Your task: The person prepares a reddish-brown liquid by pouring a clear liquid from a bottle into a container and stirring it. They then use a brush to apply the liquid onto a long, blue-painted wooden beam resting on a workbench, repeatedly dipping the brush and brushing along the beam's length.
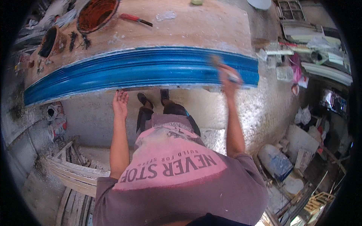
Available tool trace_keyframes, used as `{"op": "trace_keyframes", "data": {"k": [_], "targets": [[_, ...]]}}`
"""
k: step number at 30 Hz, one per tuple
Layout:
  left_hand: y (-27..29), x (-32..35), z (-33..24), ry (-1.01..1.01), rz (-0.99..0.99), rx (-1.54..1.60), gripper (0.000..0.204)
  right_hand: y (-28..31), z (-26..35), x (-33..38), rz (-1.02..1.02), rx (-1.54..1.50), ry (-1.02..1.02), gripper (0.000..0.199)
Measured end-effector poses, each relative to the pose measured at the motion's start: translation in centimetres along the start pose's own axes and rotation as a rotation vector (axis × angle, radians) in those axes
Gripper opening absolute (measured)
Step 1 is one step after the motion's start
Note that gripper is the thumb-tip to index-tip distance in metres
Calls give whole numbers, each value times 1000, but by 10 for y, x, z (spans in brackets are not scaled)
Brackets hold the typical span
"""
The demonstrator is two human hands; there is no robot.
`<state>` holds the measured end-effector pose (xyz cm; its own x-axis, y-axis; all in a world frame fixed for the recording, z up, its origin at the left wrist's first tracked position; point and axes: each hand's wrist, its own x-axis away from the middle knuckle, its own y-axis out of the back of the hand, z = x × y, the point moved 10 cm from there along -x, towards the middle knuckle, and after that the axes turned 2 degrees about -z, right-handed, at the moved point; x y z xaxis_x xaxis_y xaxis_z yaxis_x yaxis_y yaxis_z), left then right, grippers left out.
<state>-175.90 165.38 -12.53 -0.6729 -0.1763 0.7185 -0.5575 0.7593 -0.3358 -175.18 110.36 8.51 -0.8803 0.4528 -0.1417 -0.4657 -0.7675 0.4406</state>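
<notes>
A long, ribbed blue moulding form (151, 69) lies across the front of the worktable (215, 28). Over its right part, my right hand (228, 80) grips a brush (215, 60); motion smears both, and the bristle end points up and left over the blue surface. My left hand (120, 101) is at the form's near edge, left of the middle, palm up with its fingers stretched out. Its fingertips reach the edge or just under it; whether they touch I cannot tell. Nothing shows in that palm.
Toward the back left are an orange-lined bucket (97, 16), a smaller bucket (52, 41) and a red-handled knife-like tool (135, 19). A whitish patch (166, 16) marks the tabletop. Wooden slats (71, 171) stand at lower left. Clutter with a blue-white container (276, 162) fills the right side.
</notes>
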Motion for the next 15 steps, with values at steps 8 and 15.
{"op": "trace_keyframes", "data": {"k": [8, 15], "targets": [[4, 29, 17, 68, 48, -70, 43, -87, -46, 46, 62, -122, -379, 15], [69, 10, 40, 134, -64, 40, 37, 179, -76, -28, -318, 659, -51, 21]]}}
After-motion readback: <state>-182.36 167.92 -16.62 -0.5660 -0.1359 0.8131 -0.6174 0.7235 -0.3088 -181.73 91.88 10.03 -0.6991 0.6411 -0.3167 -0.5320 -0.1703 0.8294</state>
